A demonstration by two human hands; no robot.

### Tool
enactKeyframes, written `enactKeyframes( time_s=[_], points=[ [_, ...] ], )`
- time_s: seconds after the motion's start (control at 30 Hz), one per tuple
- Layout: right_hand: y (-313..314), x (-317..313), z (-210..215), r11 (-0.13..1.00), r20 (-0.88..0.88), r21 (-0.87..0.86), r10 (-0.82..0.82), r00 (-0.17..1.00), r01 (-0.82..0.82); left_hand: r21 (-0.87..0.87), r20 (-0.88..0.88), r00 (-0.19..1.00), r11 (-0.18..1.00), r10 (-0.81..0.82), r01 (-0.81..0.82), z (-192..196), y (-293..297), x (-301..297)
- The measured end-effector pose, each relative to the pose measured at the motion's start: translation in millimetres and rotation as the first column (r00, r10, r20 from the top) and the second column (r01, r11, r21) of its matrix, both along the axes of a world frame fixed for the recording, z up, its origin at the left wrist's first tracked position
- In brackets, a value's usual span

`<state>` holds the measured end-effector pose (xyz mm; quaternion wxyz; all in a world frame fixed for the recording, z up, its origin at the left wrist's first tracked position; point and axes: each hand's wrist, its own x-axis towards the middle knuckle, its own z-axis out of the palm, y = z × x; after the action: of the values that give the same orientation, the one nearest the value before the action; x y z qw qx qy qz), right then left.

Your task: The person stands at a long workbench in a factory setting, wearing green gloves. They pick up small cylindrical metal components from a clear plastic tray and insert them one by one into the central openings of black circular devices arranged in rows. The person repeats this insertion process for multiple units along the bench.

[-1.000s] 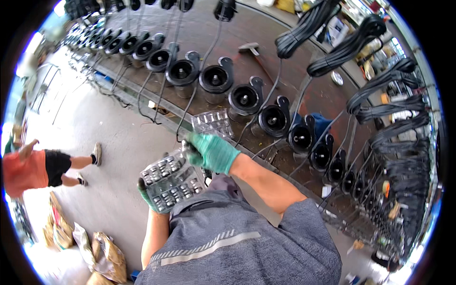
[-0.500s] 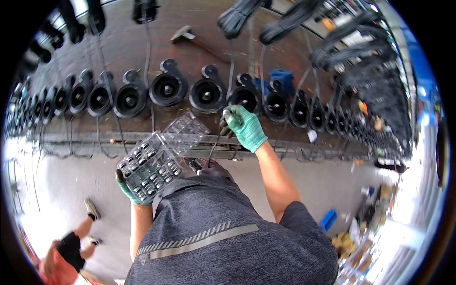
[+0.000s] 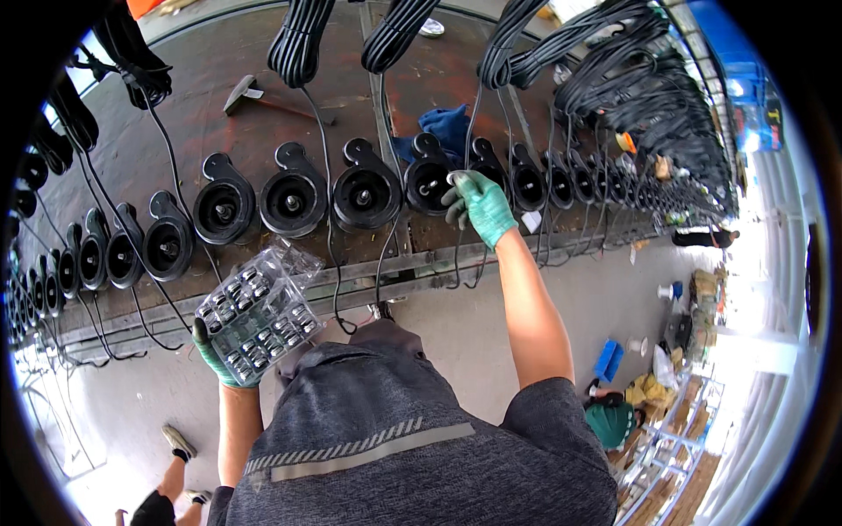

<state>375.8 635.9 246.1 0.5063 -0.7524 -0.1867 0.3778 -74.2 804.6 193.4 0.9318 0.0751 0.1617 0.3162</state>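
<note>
My left hand [image 3: 226, 358], in a green glove with dark fingertips, grips the near left edge of a clear plastic blister tray [image 3: 254, 324]. Rows of small silver-and-black ring-shaped parts [image 3: 285, 333] sit in its pockets, and its clear lid [image 3: 294, 261] hangs open at the far side. My right hand [image 3: 488, 210], gloved alike, is raised by the row of black round housings, its fingers closed on a small silvery part [image 3: 453, 177]. Nearest to it are a housing with a metal shaft in its middle [image 3: 430, 187] and another [image 3: 488, 163], partly behind the hand.
More black housings [image 3: 292, 203] line the dark bench [image 3: 289, 74] both ways, their cables draping over the metal edge. Coiled black cables [image 3: 301, 44] hang beyond. A hammer [image 3: 241, 95] and blue cloth [image 3: 443, 130] lie on the bench. People stand behind left and lower right.
My view has shifted to the right along the bench. My right hand, still pinching, has moved right past more housings; my left hand has carried the tray along.
</note>
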Motion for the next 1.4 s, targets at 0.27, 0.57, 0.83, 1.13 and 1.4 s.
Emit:
enactKeyframes(
  time_s=[0.27, 0.57, 0.83, 1.13, 1.4],
  points=[
    [27.1, 33.2, -8.1, 0.888, -0.011, -0.245, 0.400, 0.917, -0.390, -0.041, -0.009, 0.962, 0.961, 0.272, -0.272, -9.6, -96.4, 62.4],
    [37.4, 43.5, -4.8, 0.804, 0.397, -0.349, 0.592, 0.701, -0.481, -0.148, -0.134, 0.948, 0.940, 0.288, -0.307, 23.1, -144.6, 128.6],
    [51.2, 43.6, -4.8, 0.531, 0.537, -0.695, 0.832, 0.142, -0.484, -0.118, -0.068, 0.986, 0.980, 0.153, -0.160, 19.0, -133.7, 144.3],
    [66.7, 32.9, -9.6, 0.428, 0.413, -0.821, 0.902, 0.126, -0.379, -0.214, 0.088, 0.995, 0.975, -0.042, 0.060, 12.1, -115.5, 157.8],
    [5.0, -51.4, 95.4, 0.490, 0.605, -0.580, 0.794, 0.058, -0.650, -0.229, 0.139, 0.966, 0.942, -0.220, 0.247, 8.3, -113.4, 173.2]
  ],
)
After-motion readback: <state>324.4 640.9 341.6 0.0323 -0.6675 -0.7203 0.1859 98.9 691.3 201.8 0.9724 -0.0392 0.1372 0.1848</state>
